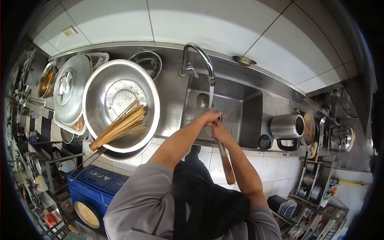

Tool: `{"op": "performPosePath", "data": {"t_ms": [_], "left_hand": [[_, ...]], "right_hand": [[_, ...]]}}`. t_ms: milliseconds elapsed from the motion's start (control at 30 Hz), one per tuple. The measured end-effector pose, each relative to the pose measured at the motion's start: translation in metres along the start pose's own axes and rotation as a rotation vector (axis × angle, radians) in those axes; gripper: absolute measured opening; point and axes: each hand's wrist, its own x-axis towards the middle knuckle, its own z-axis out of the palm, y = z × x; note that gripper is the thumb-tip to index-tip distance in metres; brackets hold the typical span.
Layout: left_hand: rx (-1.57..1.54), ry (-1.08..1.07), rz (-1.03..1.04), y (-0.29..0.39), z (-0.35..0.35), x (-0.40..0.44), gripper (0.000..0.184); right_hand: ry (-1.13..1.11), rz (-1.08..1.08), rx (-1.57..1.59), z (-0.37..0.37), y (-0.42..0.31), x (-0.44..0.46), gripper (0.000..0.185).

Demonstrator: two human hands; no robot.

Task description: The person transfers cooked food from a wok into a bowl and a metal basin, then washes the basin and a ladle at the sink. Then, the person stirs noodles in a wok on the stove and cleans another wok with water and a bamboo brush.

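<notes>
Water runs from the curved faucet into the steel sink, beside my left hand. The fingers of that hand are closed round a small, dark, metal-edged part that is mostly hidden. Just below it, my right hand grips a long utensil whose brown wooden handle points down toward my body. I cannot tell whether both hands hold the same utensil, as its far end is covered. A round, dark metal shape shows in the sink behind the stream.
Left of the sink, a large perforated steel bowl holds a bamboo whisk. Beyond are a lidded pot and a smaller bowl. A steel jug stands right of the sink. Below left is a blue crate.
</notes>
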Motion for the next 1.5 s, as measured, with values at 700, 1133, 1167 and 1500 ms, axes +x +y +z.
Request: {"op": "performPosePath", "data": {"t_ms": [700,1133,1167,1500], "left_hand": [[-0.388,-0.316,0.186,0.006,-0.061,-0.091,0.03],[-0.483,-0.356,0.113,0.021,-0.066,-0.074,0.068],[-0.481,-0.345,0.092,0.023,-0.065,-0.068,0.072],[-0.228,-0.35,0.16,0.039,-0.038,-0.101,0.054]], "right_hand": [[0.045,-0.511,-0.762,-0.03,-0.08,0.13,0.047],[0.461,-0.794,-0.32,-0.021,-0.038,0.092,0.044],[0.671,-0.927,-0.47,-0.009,-0.033,0.091,0.045],[-0.276,-0.213,-0.901,-0.045,-0.139,0.109,0.055]]}}
